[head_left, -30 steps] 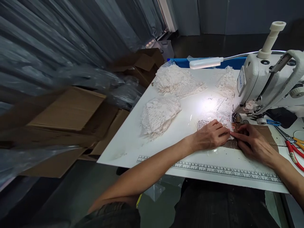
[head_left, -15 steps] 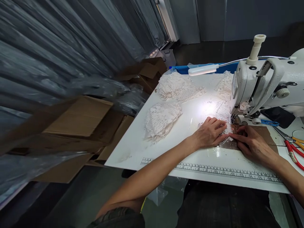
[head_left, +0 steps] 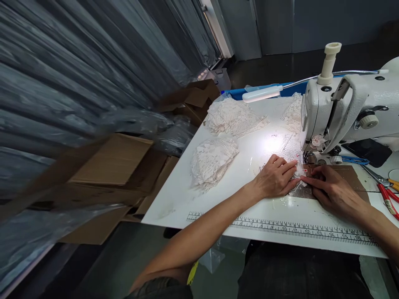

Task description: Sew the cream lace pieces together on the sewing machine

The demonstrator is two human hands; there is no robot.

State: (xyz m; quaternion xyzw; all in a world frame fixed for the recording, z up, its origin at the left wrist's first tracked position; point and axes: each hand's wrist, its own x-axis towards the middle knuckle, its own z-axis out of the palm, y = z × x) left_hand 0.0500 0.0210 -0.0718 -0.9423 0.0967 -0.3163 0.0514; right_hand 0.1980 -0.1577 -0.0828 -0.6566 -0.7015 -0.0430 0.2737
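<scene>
- Head view, one lace piece (head_left: 300, 169): pale, with small red spots, lying on the table below the needle area of the sewing machine (head_left: 358, 112); its near end sits between the fingertips of the two hands, and part of it runs beneath the left fingers.
- Left hand (head_left: 277, 175): palm down, fingers slightly parted and laid over the lace, tips pointing toward the machine, thumb stretched along the near end.
- Right hand (head_left: 335, 189): index finger extended to the lace's right edge, its tip just beside the left thumb, other fingers bent; whether finger and thumb pinch the cloth cannot be told.
- Brown sheet (head_left: 350, 178): flat, partly under the right hand and the lace.
- White table (head_left: 174, 199): printed ruler scale (head_left: 283, 226) along the near edge.
- Near lace stack (head_left: 213, 162) and far lace stack (head_left: 232, 117): left of the machine, well apart from both hands.
- White lamp (head_left: 262, 94): on a flexible metal neck, beyond the lace.
- Red-handled scissors (head_left: 388, 200): right of the right hand, apart from it.
</scene>
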